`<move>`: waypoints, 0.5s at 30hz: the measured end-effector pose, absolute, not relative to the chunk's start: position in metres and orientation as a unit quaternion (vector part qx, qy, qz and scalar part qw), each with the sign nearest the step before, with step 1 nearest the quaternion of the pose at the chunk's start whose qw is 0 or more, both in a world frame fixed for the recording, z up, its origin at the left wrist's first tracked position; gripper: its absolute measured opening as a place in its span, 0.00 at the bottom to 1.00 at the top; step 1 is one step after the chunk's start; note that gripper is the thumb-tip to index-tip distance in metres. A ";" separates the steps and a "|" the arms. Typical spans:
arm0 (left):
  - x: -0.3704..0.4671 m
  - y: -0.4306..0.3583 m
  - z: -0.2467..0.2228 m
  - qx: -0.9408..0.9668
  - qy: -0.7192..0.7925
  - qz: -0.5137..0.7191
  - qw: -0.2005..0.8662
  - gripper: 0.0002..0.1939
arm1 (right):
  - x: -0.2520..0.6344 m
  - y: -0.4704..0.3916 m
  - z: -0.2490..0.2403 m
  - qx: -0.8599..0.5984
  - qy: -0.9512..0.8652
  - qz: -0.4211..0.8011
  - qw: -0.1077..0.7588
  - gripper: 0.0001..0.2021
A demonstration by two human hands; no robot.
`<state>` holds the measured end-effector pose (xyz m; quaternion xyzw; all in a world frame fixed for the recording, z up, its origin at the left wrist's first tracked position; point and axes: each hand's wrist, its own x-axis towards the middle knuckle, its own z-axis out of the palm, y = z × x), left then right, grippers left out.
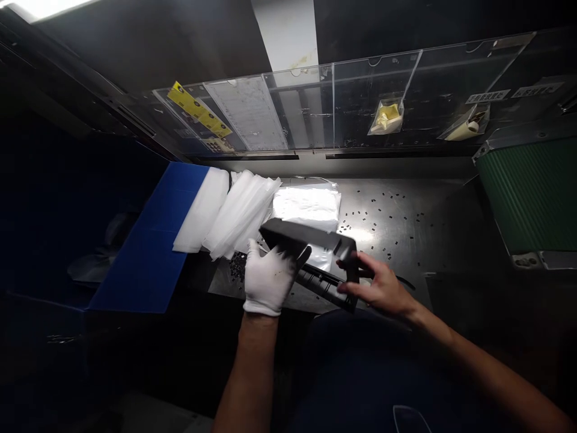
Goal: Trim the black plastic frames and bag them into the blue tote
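A black plastic frame-like part (311,231) is held tilted above the front of the metal bench. My left hand (270,276), in a white glove with dark fingertips, grips its left side. My bare right hand (376,282) pinches its right end between thumb and fingers. Behind the part lies a stack of shiny clear plastic bags (306,203). White foam sleeves (246,210) lie left of the bags. Small black pieces (237,267) are heaped beside my gloved hand.
More black bits dot the metal bench (406,234) on the right. A blue box flap (148,252) stands at the left, and a green ribbed conveyor belt (532,192) at the right. A clear panel (351,120) with pouches runs along the back.
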<state>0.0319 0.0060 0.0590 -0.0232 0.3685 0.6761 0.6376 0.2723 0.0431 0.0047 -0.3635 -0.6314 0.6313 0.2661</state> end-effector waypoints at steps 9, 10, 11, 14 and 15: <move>-0.008 -0.012 0.094 0.078 0.570 0.677 0.459 0.22 | 0.308 0.087 0.003 -0.453 -0.206 0.804 0.325 0.18; -0.012 -0.011 0.093 0.068 0.595 0.679 0.425 0.22 | 0.311 0.087 0.004 -0.445 -0.175 0.819 0.316 0.19; -0.015 -0.009 0.091 0.049 0.617 0.673 0.405 0.23 | 0.314 0.086 0.004 -0.433 -0.148 0.835 0.305 0.21; -0.011 -0.005 0.080 -0.008 0.643 0.618 0.452 0.26 | 0.316 0.080 0.004 -0.396 -0.094 0.875 0.262 0.25; -0.006 -0.006 0.077 -0.015 0.633 0.600 0.488 0.27 | 0.315 0.077 0.003 -0.388 -0.082 0.884 0.248 0.26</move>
